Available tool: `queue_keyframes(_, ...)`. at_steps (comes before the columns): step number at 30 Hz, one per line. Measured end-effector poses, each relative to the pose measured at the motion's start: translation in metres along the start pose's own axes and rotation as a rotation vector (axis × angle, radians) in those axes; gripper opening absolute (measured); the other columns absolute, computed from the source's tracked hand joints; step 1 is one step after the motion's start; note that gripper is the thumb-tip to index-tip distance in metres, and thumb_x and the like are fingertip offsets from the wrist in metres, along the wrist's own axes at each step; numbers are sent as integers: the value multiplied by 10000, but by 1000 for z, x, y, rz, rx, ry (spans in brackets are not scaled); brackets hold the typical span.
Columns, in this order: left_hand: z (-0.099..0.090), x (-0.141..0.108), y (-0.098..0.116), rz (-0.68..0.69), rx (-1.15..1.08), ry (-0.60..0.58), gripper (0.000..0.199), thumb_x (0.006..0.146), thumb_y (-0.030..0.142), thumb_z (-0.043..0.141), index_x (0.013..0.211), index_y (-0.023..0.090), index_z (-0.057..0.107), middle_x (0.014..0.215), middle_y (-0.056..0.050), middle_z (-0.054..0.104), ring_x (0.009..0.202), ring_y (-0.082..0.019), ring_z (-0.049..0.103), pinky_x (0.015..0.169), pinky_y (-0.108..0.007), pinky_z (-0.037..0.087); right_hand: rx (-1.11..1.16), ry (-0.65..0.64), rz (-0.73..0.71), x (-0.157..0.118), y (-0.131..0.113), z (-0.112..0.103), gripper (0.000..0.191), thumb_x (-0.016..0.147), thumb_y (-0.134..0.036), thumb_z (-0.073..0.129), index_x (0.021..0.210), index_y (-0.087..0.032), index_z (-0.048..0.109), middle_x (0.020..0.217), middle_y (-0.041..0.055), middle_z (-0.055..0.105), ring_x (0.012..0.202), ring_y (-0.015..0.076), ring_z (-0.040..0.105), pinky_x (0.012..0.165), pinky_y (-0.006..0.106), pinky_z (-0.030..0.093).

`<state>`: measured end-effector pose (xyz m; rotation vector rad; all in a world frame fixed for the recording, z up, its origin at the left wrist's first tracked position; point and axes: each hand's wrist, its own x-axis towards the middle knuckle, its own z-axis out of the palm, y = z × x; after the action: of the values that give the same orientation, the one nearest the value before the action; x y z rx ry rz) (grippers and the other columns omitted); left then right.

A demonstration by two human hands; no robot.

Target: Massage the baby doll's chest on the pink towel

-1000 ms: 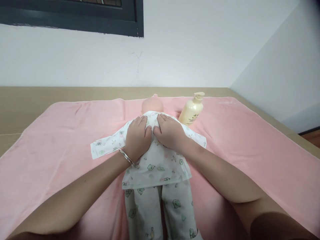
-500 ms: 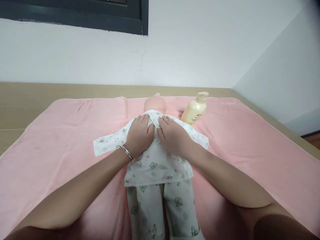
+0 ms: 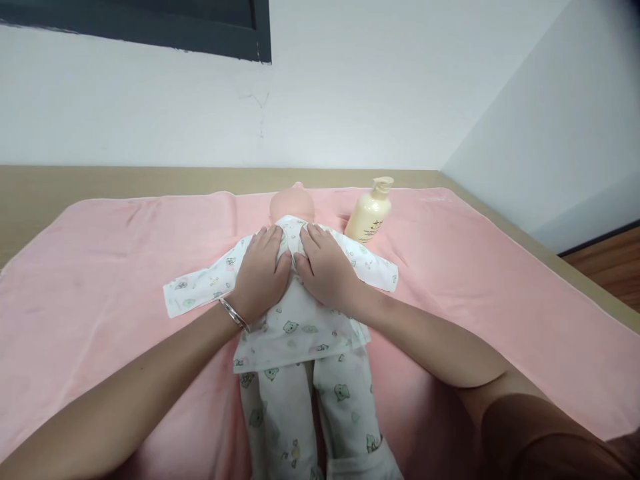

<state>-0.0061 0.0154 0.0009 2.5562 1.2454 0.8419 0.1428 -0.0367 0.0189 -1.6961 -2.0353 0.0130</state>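
Note:
A baby doll (image 3: 292,203) lies along the middle, its head at the far end. It wears a white printed top (image 3: 300,333) and matching trousers (image 3: 290,407), its sleeves spread out to both sides. My left hand (image 3: 263,273) rests flat on the left of the doll's chest, fingers stretched out, a silver bangle (image 3: 234,315) at the wrist. On the right of the chest my right hand (image 3: 325,267) lies flat in the same way. The thumbs are close together near the middle. Neither hand grips anything; the cloth beneath the palms is hidden.
A pale yellow pump bottle (image 3: 369,215) stands to the right of the doll's head. Under everything spreads a pink blanket (image 3: 450,287) on a wooden surface (image 3: 150,179). White walls rise behind and at the right, with a dark frame (image 3: 220,30) at the upper left.
The view has shifted, so the doll, bottle and hands appear farther left. My right hand looks slightly higher on the chest; both palms still lie flat on the top.

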Motion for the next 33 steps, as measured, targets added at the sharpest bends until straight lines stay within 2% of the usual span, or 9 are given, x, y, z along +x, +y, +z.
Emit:
queue_keyframes(8,0,-3,3,-23,-62,9,577,950,331,273,1405,16,438,1506,-189,442,1438,-289,366,1234,-508,267,55,-18,-44,-1,10,-1,605,978,-346,332,1417,59,425,1499,267,419,1441,347,334,1210,511,263)
queue_keyframes(13,0,-5,0,-27,-97,13,597,962,394,274,1418,42,428,1519,-177,429,1457,-291,338,1235,-513,262,86,-60,-169,-2,32,-4,619,995,-436,302,1442,-24,417,1529,213,407,1462,296,320,1203,530,277)
queue_keyframes(19,-2,-7,-4,13,-110,12,578,968,448,274,1426,128,422,1532,-134,420,1463,-277,333,1236,-518,261,93,-84,-278,-1,52,-7,640,990,-463,305,1466,-41,376,1558,202,363,1486,278,271,1217,524,255)
queue_keyframes(25,-2,-8,-11,53,-126,29,543,966,469,303,1453,240,381,1538,-65,416,1464,-280,333,1229,-550,277,62,-91,-316,1,55,-6,624,976,-460,309,1481,-97,349,1569,169,356,1495,254,248,1217,528,252)
queue_keyframes(29,0,-11,-16,93,-140,52,537,978,489,315,1473,283,348,1559,-39,386,1470,-273,329,1243,-514,273,41,-75,-331,0,56,-5,642,979,-462,272,1475,-62,351,1570,168,352,1501,228,234,1232,481,230)
queue_keyframes(33,1,-12,-17,86,-145,57,510,986,506,311,1472,351,333,1558,12,389,1467,-250,338,1247,-495,276,20,-78,-323,-1,59,-3,619,970,-444,282,1491,-114,342,1583,125,344,1503,227,229,1227,503,236)
